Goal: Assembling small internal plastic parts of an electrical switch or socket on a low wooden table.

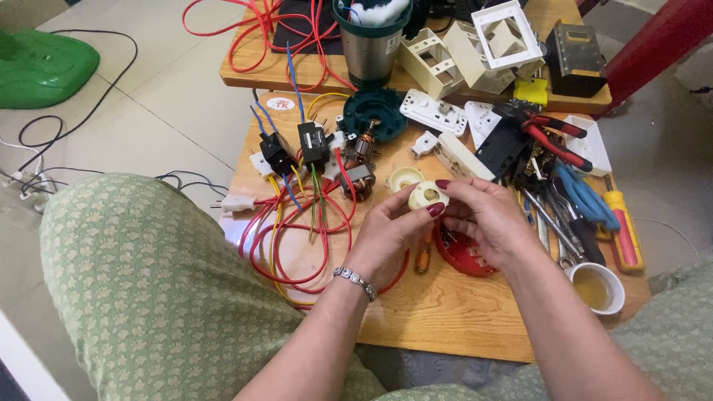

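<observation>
Pinched between both hands, a small cream plastic disc (426, 195) with a round hollow in its middle sits just above the wooden table (445, 312). The left hand (386, 234) closes on it from below and the side, thumb across the rim; the right hand (483, 215) holds the opposite edge with its fingertips.

Directly under the hands lies a red round plastic housing (462, 256), and a second cream ring (405, 178) rests just beyond the disc. Loops of red wire (297, 245) sprawl to the left, running to black switch blocks (297, 148) and a copper-wound motor armature (362, 152). To the right are red-handled pliers (553, 137), blue-handled pliers (587, 197) and a small white cup (596, 286).

The disc looks smooth and hard, so a loose pinch could let it slip and drop among the wires; an elbow shifting right might tip the cup.
</observation>
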